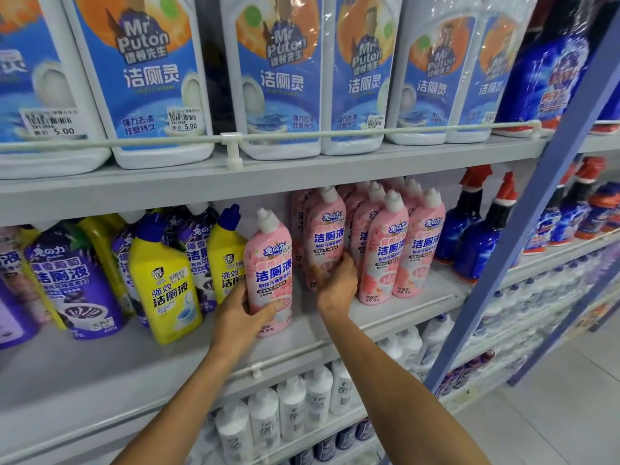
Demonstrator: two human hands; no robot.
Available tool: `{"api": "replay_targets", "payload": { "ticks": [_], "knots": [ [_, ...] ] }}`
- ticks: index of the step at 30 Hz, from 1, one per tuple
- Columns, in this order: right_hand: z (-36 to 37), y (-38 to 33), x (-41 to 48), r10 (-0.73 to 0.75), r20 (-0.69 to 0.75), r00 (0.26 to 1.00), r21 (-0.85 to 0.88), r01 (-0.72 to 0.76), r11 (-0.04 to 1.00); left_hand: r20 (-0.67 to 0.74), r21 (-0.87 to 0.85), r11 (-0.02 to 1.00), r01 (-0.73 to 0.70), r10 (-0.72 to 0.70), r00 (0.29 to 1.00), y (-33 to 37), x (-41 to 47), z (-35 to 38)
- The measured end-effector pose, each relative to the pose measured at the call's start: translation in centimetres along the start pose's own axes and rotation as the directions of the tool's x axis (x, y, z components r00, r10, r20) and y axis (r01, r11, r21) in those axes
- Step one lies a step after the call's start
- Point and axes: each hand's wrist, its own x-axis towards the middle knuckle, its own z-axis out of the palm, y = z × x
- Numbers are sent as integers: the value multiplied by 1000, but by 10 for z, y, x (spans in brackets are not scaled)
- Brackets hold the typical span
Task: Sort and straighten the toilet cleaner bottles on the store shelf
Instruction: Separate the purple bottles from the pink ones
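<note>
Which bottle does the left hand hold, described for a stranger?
Find the middle shelf, under the white Mr Puton jugs. Right of the yellow bottles, the left hand grips a pink bottle. Unlike the other pink bottles, it stands alone, nearer the front.

Left hand (250,308), right hand (337,283), fingers (346,262) curled.

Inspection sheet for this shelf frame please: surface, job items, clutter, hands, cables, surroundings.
Surface: grey middle shelf, rail along its front edge.
Job's things: lone pink bottle stands apart from the pink bottle group; yellow bottles and purple bottles intermixed, leaning.
Clutter: blue spray bottles right of the pink group.
Hands: left hand grips the lone pink bottle; right hand holds the group's leftmost bottle.
Cables: nothing seen.
Surroundings: white jugs above, white bottles below, blue upright at right.
</note>
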Motion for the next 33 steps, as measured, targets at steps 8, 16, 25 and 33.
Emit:
{"api": "replay_targets", "payload": {
  "ticks": [8, 16, 25, 33],
  "knots": [
    [3, 8, 8, -21, -5, 1000, 49, 22, 999, -130, 43, 999, -7, 12, 991, 3, -5, 1],
    [-24, 18, 17, -104, 155, 982, 81, 92, 992, -113, 42, 999, -34, 38, 993, 18, -1, 17],
    [-87, 25, 3, -94, 404, 910, 405, -86, 910, -39, -14, 999, -42, 42, 998, 32, 20, 75],
    [-129, 45, -1, -17, 349, 937, 535, -184, 824, 13, -3, 999, -36, 36, 999, 37, 40, 119]
  ]
}}
